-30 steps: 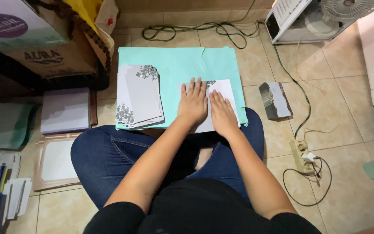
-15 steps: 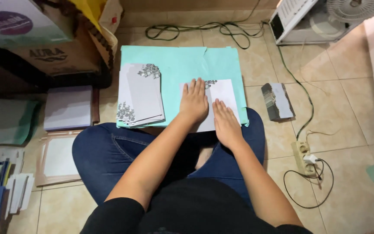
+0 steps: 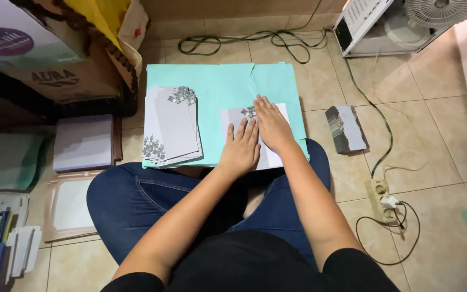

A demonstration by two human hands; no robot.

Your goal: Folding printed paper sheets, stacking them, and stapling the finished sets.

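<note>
I sit cross-legged on a tiled floor with a turquoise board (image 3: 217, 81) lying across my knees. On the board's right part lies a pale grey card with a leaf print (image 3: 232, 117). My left hand (image 3: 241, 148) rests flat on the card's near half, fingers together. My right hand (image 3: 271, 125) lies flat on the card's far half, fingertips near the leaf print. Neither hand grips anything. To the left on the board sits a fanned stack of similar leaf-print cards (image 3: 171, 125).
A small folded card (image 3: 345, 128) lies on the tiles at right, by a power strip (image 3: 380, 199) and trailing cables. A white fan unit (image 3: 390, 24) stands at back right. Cardboard boxes (image 3: 55, 59), a lavender paper stack (image 3: 83, 143) and more paper sit at left.
My left hand has slid back toward me over the card, while my right hand has moved forward to the card's far half. The view has shifted slightly.
</note>
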